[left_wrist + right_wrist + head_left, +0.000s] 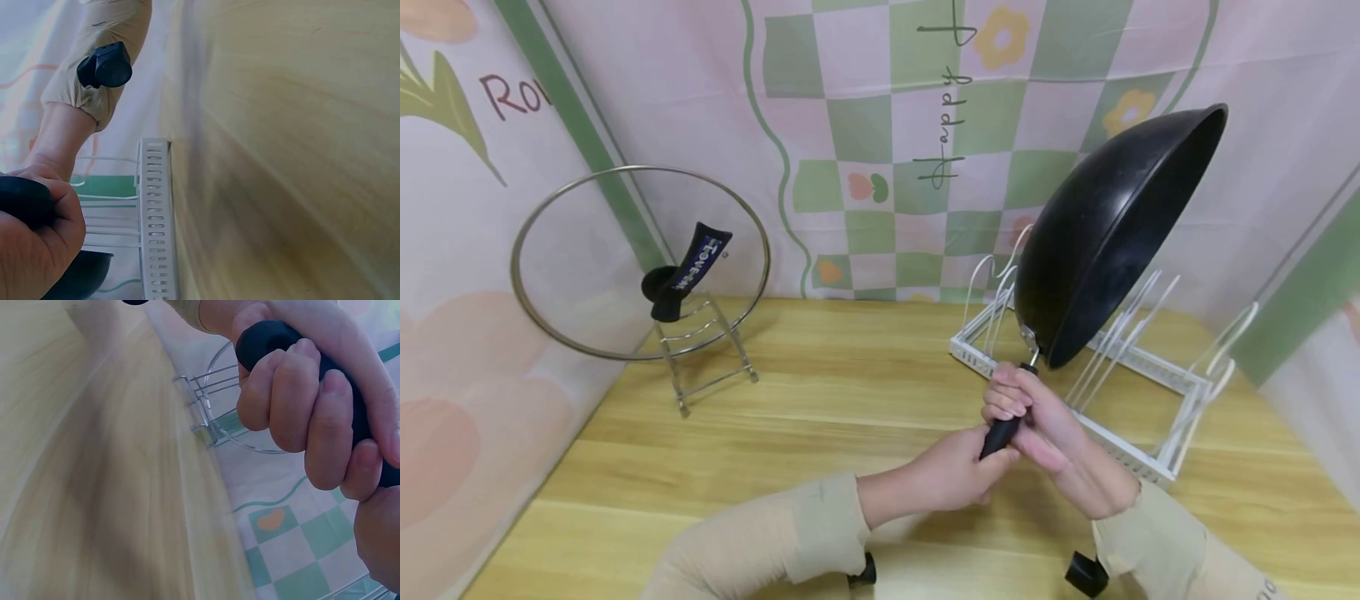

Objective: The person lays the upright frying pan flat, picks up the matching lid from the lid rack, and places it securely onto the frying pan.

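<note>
Two-handed hold on one handle (1002,437), a little right of centre in the lower half of the frame. Gripped round the butt end by the left hand (936,475) and just above, toward the wok (1090,225), by the right hand (1037,421); tightly curled in both cases. Held off the counter (820,392) in the upper right of the frame, tilted, mouth to the right. In front of the white rack (972,358), with no telling from here whether touching it. At left of the frame, untouched: a glass lid (670,279), propped tilted on a wire stand (716,387).

By the look of it, mid-handling, not yet set down; impossible to say whether being lifted or lowered. Called for next, probably: a firm grip near the butt against the weight out front, a slow turn of the handle, and care to clear the rack.
</note>
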Tool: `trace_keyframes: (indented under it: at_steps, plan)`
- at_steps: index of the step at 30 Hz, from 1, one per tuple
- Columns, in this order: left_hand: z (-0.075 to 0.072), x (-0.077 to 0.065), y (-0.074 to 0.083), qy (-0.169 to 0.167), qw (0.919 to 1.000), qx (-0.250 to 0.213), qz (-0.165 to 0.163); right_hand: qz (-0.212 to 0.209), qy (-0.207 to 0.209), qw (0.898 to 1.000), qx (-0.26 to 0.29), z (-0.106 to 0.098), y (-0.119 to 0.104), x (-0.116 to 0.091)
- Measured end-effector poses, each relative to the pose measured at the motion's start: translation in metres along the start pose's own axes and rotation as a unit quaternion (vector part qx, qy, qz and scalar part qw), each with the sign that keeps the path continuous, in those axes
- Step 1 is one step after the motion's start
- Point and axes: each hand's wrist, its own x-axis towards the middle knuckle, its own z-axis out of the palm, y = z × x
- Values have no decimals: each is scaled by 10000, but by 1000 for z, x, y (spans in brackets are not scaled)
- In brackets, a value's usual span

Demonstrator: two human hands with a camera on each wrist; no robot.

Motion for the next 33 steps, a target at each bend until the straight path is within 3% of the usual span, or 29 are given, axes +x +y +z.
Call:
trace_keyframes:
  at_steps: [13,23,33]
  plan:
    - [-7,-1,8,41,9999,138,11,-30,-30,10000,76,10,-2,4]
    - [-14,-3,14,-13,9998,52,217,-13,-43,9999,146,18,-3,11]
    - [-22,-4,23,47,9989,354,306,-166,-200,9992,294,26,-4,15]
